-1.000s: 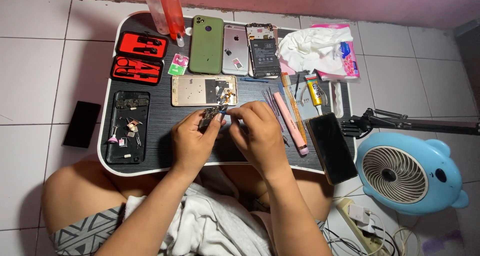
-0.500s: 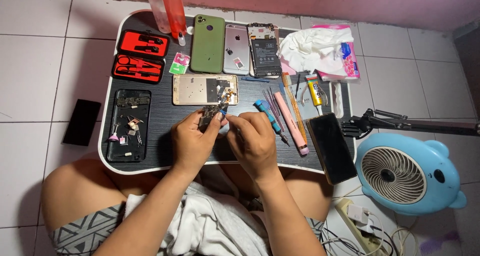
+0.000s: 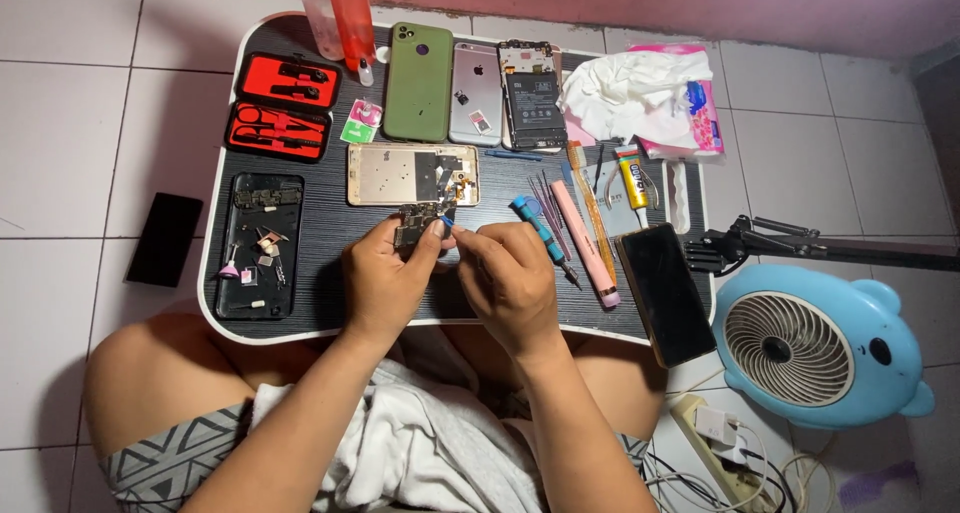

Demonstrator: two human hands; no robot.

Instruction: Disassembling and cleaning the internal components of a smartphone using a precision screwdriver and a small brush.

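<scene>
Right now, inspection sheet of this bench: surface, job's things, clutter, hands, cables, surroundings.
Surface: black lap table on white tiled floor.
Job's things: small circuit board held over the table; gold phone frame just behind it.
Clutter: red tool case, green phone, tissues, glue tube.
Hands: left hand grips the board; right hand pinches at its edge.
Cables: power strip with charger, floor right.
Surroundings: blue fan; black phone on the floor.

2 hands (image 3: 445,278) — small circuit board (image 3: 415,221) between fingers

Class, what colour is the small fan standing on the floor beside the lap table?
Light blue fan, with a white grille; the head view shows it.
</scene>
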